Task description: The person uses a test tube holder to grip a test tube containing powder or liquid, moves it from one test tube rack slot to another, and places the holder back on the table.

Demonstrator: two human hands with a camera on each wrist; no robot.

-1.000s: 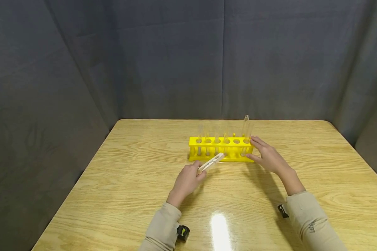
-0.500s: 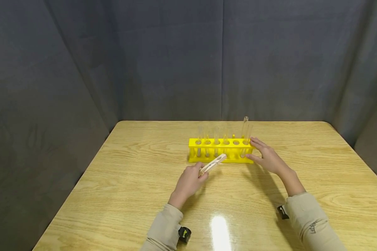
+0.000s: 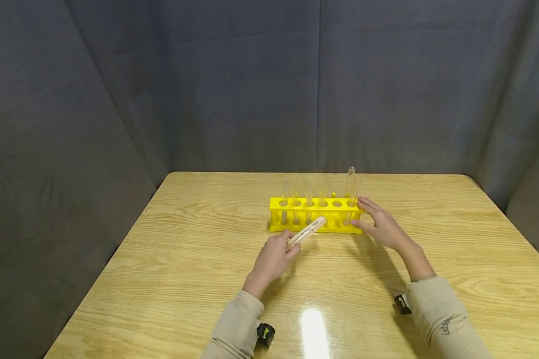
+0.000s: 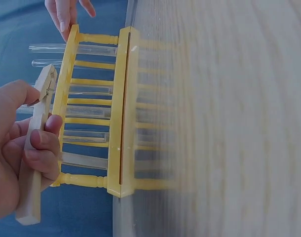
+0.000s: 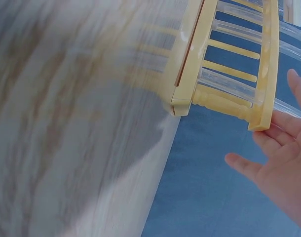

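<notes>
My left hand [image 3: 271,257] grips a wooden test tube holder [image 3: 306,233], its front end pointing up and right before the yellow test tube rack [image 3: 337,229]. In the left wrist view, curled fingers and thumb wrap the holder's wooden body [image 4: 29,192]; no tube sits in its front end. Several clear test tubes [image 4: 86,111] stand in the rack, while the second hole from the right holds none. At the rack's right end, my right hand [image 3: 384,227] touches the upper corner with extended fingers. The right wrist view shows its thumb [image 5: 243,165] held apart from the rack.
One test tube [image 3: 350,180] rises higher than the others behind the rack's right end, near yellow pegs [image 3: 334,195]. The rack stands on a wood-grain table [image 3: 197,259] with rounded far corners. Dark grey curtains [image 3: 242,99] hang behind and at both sides.
My left hand has shifted slightly to the right with the test tube holder, whose front end now overlaps the rack a little more. The right hand stays at the rack's right end.
</notes>
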